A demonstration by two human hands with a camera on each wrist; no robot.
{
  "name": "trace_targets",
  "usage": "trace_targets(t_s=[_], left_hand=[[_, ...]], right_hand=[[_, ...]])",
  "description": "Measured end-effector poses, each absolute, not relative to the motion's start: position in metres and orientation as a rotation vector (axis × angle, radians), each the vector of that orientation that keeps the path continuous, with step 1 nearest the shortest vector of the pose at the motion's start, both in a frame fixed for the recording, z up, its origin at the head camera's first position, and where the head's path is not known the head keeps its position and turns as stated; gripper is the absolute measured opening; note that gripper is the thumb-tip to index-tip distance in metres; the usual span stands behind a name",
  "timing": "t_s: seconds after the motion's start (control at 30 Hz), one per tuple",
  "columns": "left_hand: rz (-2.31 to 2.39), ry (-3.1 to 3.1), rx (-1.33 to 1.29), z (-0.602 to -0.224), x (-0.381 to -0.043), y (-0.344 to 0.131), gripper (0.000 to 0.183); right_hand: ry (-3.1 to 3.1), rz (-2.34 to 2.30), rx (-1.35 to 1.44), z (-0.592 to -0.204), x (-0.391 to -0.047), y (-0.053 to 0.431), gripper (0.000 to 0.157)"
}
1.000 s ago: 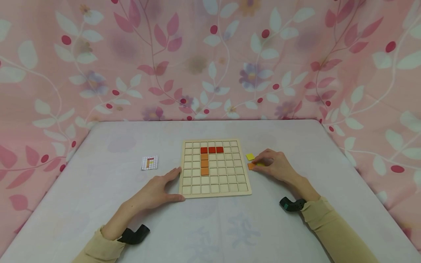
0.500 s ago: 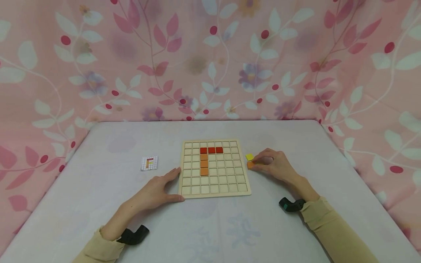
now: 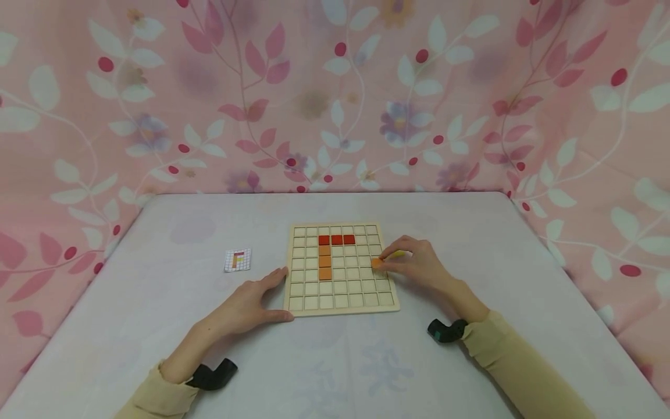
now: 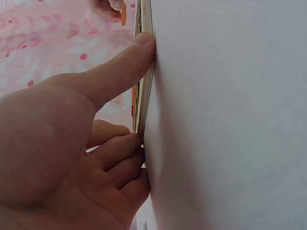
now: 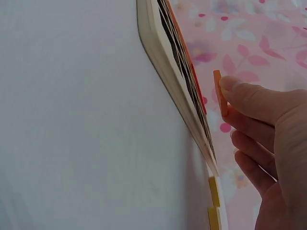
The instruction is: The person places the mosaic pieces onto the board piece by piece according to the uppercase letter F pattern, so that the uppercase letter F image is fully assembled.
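Observation:
My right hand (image 3: 413, 262) pinches an orange square tile (image 3: 377, 263) between thumb and fingers, raised over the right side of a wooden grid board (image 3: 340, 287). In the right wrist view the held tile (image 5: 219, 93) stands on edge, apart from the board (image 5: 180, 105). Three red tiles (image 3: 337, 240) lie in a row on the grid, and a column of orange tiles (image 3: 325, 261) runs down from the left one. My left hand (image 3: 246, 305) touches the board's left edge, its thumb (image 4: 129, 60) at the near corner and its fingertips farther along that side.
A small printed card (image 3: 238, 260) with a coloured grid pattern lies left of the board. Yellow tiles (image 5: 214, 191) lie on the white tabletop (image 3: 340, 366) beyond the board's right edge, partly hidden by my right hand in the head view. A flowered curtain (image 3: 335, 116) hangs behind.
My right hand has picked the orange tile off the table beside the yellow tiles and moved left with it, over the board's right edge. The left hand has stayed in place.

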State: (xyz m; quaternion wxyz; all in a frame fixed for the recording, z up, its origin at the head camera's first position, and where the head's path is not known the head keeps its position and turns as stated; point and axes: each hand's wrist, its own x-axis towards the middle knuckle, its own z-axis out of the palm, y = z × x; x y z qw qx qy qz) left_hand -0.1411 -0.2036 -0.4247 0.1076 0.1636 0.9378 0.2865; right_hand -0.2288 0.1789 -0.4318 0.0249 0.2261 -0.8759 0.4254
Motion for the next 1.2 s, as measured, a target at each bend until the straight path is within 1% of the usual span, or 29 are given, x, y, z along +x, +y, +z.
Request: trace_targets(t_s=[0.1, 0.33, 0.53, 0.9, 1.2], left_hand=[[0.846, 2.757, 0.485, -0.426, -0.142, -0.203, 0.101], [0.845, 2.756, 0.482, -0.425, -0.141, -0.203, 0.101], [0.844, 2.757, 0.478, -0.426, -0.141, -0.204, 0.102], [0.847, 2.750, 0.473, -0.426, -0.141, -0.203, 0.102], [0.850, 2.752, 0.469, -0.425, -0.141, -0.203, 0.100]], right_hand=[[-2.704, 1.346, 0.717, -0.435, -0.228, 0.169, 0.019], [-2.606, 1.289, 0.927, -0.439, -0.228, 0.148, 0.020], [-2.629, 1.291, 0.956, -0.437, -0.224, 0.127, 0.020], [-2.499, 1.314, 1.163, -0.446, -0.221, 0.101, 0.022], [-2.549, 1.279, 1.152, -0.446, -0.218, 0.088, 0.021]])
